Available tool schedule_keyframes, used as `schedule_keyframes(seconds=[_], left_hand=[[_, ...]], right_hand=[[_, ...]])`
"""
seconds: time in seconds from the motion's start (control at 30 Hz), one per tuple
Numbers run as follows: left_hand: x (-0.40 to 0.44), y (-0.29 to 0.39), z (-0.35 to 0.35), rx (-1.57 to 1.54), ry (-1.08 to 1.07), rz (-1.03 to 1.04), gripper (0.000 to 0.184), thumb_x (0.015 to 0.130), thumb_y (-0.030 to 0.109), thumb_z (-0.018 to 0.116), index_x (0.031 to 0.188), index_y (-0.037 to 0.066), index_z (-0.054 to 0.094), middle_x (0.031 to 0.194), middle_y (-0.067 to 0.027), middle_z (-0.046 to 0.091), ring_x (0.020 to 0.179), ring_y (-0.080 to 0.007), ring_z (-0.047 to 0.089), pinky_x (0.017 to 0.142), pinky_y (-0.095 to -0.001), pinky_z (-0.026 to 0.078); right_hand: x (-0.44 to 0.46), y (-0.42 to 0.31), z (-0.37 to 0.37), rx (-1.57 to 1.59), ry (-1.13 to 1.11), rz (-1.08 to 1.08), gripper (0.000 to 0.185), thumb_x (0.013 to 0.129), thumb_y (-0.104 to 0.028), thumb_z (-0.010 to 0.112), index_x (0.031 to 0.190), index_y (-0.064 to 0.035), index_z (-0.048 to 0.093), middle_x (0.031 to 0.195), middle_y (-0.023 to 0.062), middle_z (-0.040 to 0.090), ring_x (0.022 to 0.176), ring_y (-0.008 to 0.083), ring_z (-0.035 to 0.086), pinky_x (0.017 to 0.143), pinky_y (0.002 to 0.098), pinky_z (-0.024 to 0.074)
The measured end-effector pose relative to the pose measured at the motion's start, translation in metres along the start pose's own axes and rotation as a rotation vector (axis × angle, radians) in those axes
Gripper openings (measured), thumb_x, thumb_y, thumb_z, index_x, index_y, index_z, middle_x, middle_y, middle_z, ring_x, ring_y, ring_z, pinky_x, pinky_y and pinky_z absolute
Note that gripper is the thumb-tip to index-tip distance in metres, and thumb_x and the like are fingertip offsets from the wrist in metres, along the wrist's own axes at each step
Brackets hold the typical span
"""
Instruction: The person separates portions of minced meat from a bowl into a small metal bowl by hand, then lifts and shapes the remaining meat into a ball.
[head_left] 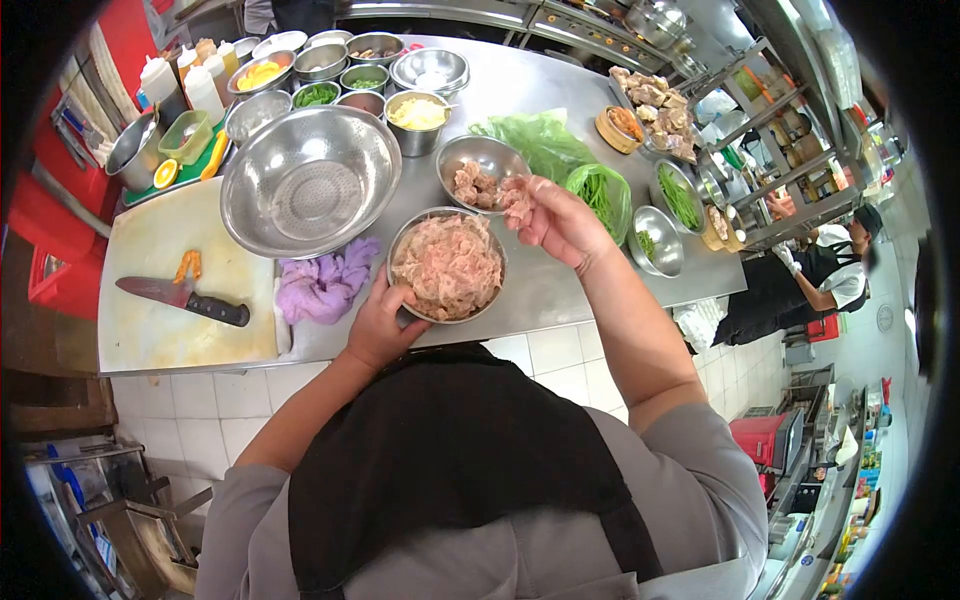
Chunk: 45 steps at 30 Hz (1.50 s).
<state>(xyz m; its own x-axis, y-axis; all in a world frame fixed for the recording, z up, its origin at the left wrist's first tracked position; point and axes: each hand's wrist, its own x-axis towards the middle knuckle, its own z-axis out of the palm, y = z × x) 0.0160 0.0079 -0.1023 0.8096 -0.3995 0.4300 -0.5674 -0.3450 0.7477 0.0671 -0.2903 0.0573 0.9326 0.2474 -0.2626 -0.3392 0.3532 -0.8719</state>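
A metal bowl heaped with pale pink raw meat (446,266) stands near the table's front edge. My left hand (382,322) is wrapped round the bowl's lower left rim, with the thumb on the rim. Behind it, a second metal bowl (462,150) holds a smaller heap of meat (474,186). My right hand (560,222) is at this bowl's right side, its fingers closed on a piece of raw meat (517,200). A large perforated metal bowl (311,182) sits to the left, beside a crumpled purple cloth (325,281).
A knife (183,300) lies on the cutting board (150,345) at left. Small bowls and squeeze bottles (204,92) line the back left. Green vegetables in plastic bags (598,195), a metal bowl (655,241) and a meat tray (655,105) stand right. A co-worker (800,285) stands beyond.
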Motion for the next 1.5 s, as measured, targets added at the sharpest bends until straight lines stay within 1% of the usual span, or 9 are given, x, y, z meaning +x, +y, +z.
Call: schedule_keyframes(seconds=[0.13, 0.33, 0.57, 0.77, 0.97, 1.2, 1.3, 1.43, 1.5], left_hand=[[-0.001, 0.004, -0.002, 0.017, -0.006, -0.027, 0.047, 0.070, 0.019, 0.088, 0.103, 0.011, 0.055, 0.150, -0.0327, 0.039, 0.123, -0.0513, 0.055, 0.097, -0.0476, 0.052], [-0.001, 0.001, -0.001, 0.046, 0.003, 0.007, 0.048, 0.071, 0.019, 0.088, 0.105, 0.011, 0.054, 0.149, -0.0322, 0.040, 0.122, -0.0519, 0.056, 0.096, -0.0483, 0.053], [0.000, 0.004, -0.002, 0.046, 0.009, 0.029, 0.048, 0.072, 0.019, 0.088, 0.104, 0.010, 0.053, 0.145, -0.0301, 0.043, 0.119, -0.0515, 0.057, 0.094, -0.0483, 0.053], [0.000, 0.001, 0.000, 0.024, -0.004, -0.005, 0.048, 0.071, 0.017, 0.088, 0.103, 0.011, 0.053, 0.145, -0.0299, 0.043, 0.120, -0.0504, 0.056, 0.096, -0.0484, 0.052], [0.001, -0.001, 0.000, 0.003, 0.025, 0.045, 0.050, 0.069, 0.017, 0.089, 0.103, 0.011, 0.052, 0.146, -0.0299, 0.043, 0.122, -0.0513, 0.055, 0.096, -0.0485, 0.052], [0.002, 0.001, -0.002, 0.027, 0.017, 0.055, 0.050, 0.070, 0.017, 0.089, 0.104, 0.010, 0.052, 0.148, -0.0309, 0.041, 0.125, -0.0518, 0.053, 0.099, -0.0478, 0.052], [0.000, 0.002, -0.003, 0.025, 0.002, 0.033, 0.050, 0.070, 0.017, 0.089, 0.103, 0.010, 0.052, 0.149, -0.0315, 0.040, 0.126, -0.0517, 0.053, 0.099, -0.0467, 0.052], [-0.002, -0.001, -0.001, 0.012, 0.014, 0.017, 0.049, 0.070, 0.018, 0.089, 0.104, 0.011, 0.055, 0.151, -0.0337, 0.038, 0.127, -0.0526, 0.053, 0.100, -0.0465, 0.052], [-0.003, -0.005, 0.002, 0.038, 0.033, 0.030, 0.049, 0.070, 0.019, 0.089, 0.105, 0.011, 0.056, 0.151, -0.0356, 0.037, 0.127, -0.0530, 0.053, 0.101, -0.0464, 0.051]], right_hand=[[0.012, 0.007, -0.023, 0.144, -0.125, 0.055, 0.023, 0.105, -0.020, 0.048, 0.113, -0.0029, 0.060, 0.097, 0.0082, 0.068, 0.076, 0.0178, 0.064, 0.053, 0.0263, 0.0440], [0.008, 0.012, -0.002, -0.029, 0.148, -0.039, 0.017, 0.101, -0.012, 0.056, 0.114, -0.0032, 0.060, 0.095, 0.0081, 0.067, 0.069, 0.0145, 0.060, 0.052, 0.0237, 0.0408], [0.011, 0.022, 0.001, -0.791, 0.125, 0.012, 0.012, 0.093, -0.009, 0.070, 0.103, -0.0042, 0.072, 0.085, -0.0010, 0.069, 0.073, 0.0083, 0.061, 0.060, 0.0221, 0.0464], [0.010, 0.049, 0.025, -1.338, -0.018, -0.329, 0.019, 0.085, -0.004, 0.074, 0.104, -0.0014, 0.074, 0.099, 0.0040, 0.075, 0.091, 0.0135, 0.070, 0.081, 0.0281, 0.0553], [0.005, 0.015, 0.018, -1.073, -0.030, -0.387, 0.016, 0.085, -0.002, 0.071, 0.101, -0.0006, 0.072, 0.096, 0.0050, 0.073, 0.081, 0.0136, 0.067, 0.071, 0.0279, 0.0538], [-0.004, -0.017, 0.014, -0.239, -0.018, -0.010, 0.017, 0.092, 0.000, 0.062, 0.108, -0.0030, 0.065, 0.090, 0.0026, 0.068, 0.067, 0.0091, 0.057, 0.055, 0.0225, 0.0397], [0.004, 0.003, 0.022, -0.330, -0.035, 0.066, 0.016, 0.089, -0.001, 0.066, 0.105, -0.0035, 0.066, 0.087, 0.0022, 0.067, 0.070, 0.0094, 0.059, 0.058, 0.0238, 0.0431], [0.028, 0.047, 0.018, -1.251, 0.022, -0.207, 0.013, 0.083, -0.003, 0.071, 0.096, -0.0011, 0.069, 0.083, 0.0038, 0.069, 0.075, 0.0104, 0.063, 0.067, 0.0267, 0.0505], [0.026, 0.052, 0.017, -1.325, 0.016, -0.225, 0.014, 0.084, -0.005, 0.070, 0.097, -0.0016, 0.071, 0.084, 0.0066, 0.071, 0.076, 0.0140, 0.065, 0.070, 0.0299, 0.0525]])
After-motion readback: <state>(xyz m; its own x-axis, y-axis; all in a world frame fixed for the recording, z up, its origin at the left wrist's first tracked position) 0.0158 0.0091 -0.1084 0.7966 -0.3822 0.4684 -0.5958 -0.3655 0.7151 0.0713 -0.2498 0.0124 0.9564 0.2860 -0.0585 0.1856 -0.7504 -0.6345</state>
